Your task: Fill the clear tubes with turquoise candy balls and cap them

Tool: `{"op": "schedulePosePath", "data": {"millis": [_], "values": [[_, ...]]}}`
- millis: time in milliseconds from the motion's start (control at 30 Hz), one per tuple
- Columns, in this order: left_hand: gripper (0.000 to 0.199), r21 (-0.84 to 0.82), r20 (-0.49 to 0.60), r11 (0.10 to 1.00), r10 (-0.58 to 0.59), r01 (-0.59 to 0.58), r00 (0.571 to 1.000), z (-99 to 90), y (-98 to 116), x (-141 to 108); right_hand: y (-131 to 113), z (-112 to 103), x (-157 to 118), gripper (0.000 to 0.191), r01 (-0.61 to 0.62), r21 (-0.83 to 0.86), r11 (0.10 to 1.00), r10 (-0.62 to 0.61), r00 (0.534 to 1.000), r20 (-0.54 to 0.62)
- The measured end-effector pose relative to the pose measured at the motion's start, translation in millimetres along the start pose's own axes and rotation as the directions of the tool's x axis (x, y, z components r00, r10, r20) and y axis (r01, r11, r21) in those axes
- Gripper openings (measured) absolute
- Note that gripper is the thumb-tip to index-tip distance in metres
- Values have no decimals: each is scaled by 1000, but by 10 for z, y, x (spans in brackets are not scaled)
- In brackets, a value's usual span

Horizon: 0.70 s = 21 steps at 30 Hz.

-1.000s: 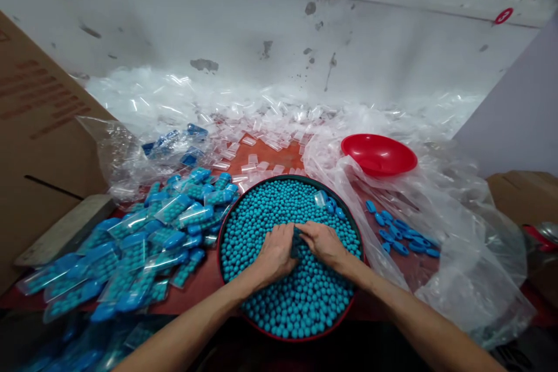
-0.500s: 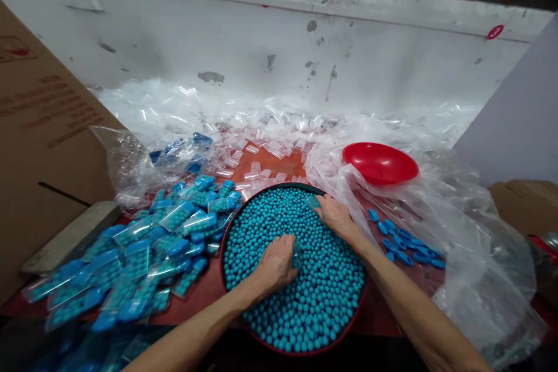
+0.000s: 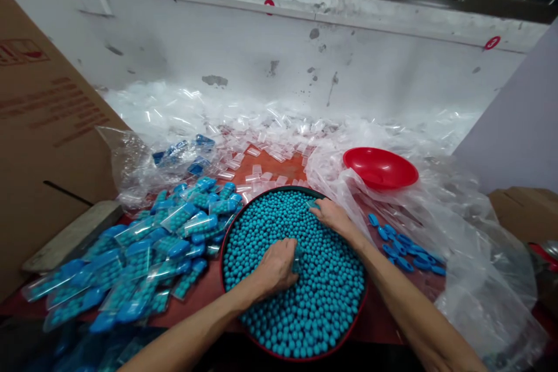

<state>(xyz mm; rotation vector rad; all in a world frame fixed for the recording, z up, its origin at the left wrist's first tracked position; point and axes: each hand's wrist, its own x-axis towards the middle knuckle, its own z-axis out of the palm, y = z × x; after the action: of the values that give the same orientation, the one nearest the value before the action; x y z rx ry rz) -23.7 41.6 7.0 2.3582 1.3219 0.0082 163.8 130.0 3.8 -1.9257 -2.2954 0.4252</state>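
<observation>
A round tub (image 3: 222, 256) with a dark red rim is full of small blue balls (image 3: 322, 302). Over its middle, my left hand (image 3: 278, 264) is closed around a small clear plastic case (image 3: 297, 260), mostly hidden by the fingers and low among the balls. Toward the tub's far right side, my right hand (image 3: 332, 215) pinches another clear plastic case (image 3: 313, 204) at the surface of the balls. Left of the tub lies a heap of clear cases filled with blue balls (image 3: 176, 218), with blue caps on them.
A red bowl (image 3: 380, 168) rests on crumpled plastic sheeting (image 3: 471, 279) at right, behind loose blue caps (image 3: 407, 250). Clear empty cases (image 3: 257, 171) lie scattered behind the tub. At left stand a cardboard box (image 3: 52, 110) and a grey block (image 3: 74, 238).
The view has tilted up slightly. Both hands stay almost where they were over the tub, each still with its clear case; only small finger shifts show.
</observation>
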Motion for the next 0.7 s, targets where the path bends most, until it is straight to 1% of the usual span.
{"op": "schedulePosePath", "data": {"millis": [67, 133, 200, 267, 367, 500, 600, 667, 700], "values": [[33, -1, 11, 999, -40, 40, 999, -26, 5, 19, -65, 0, 95, 33, -7, -33, 999, 7, 1000, 11], [39, -19, 16, 999, -43, 44, 999, -45, 6, 27, -128, 5, 199, 35, -4, -53, 999, 6, 999, 40], [43, -48, 23, 999, -11, 12, 1000, -54, -1, 24, -160, -4, 269, 26, -19, -56, 998, 22, 998, 61], [42, -83, 25, 997, 0, 2, 1000, -52, -13, 11, -151, -39, 271, 20, -41, -44, 998, 44, 997, 65], [38, -175, -20, 984, -31, 27, 999, -32, -31, -19, -83, -117, 146, 27, -17, 18, 1000, 16, 999, 40], [41, -342, -94, 940, -38, 3, 995, 3, -53, -52, 3, -148, -103, 40, 88, 155, 984, -80, 995, -52], [45, -371, -121, 928, -29, -18, 992, 34, -72, -42, 17, -75, -235, 34, 126, 255, 959, -100, 989, -113], [48, -366, -135, 930, -21, -30, 991, 48, -80, -19, -12, 17, -299, 28, 147, 313, 938, -103, 983, -150], [49, -365, -146, 930, -12, -43, 989, 50, -81, -4, -38, 77, -330, 25, 153, 382, 911, -103, 984, -147]]}}
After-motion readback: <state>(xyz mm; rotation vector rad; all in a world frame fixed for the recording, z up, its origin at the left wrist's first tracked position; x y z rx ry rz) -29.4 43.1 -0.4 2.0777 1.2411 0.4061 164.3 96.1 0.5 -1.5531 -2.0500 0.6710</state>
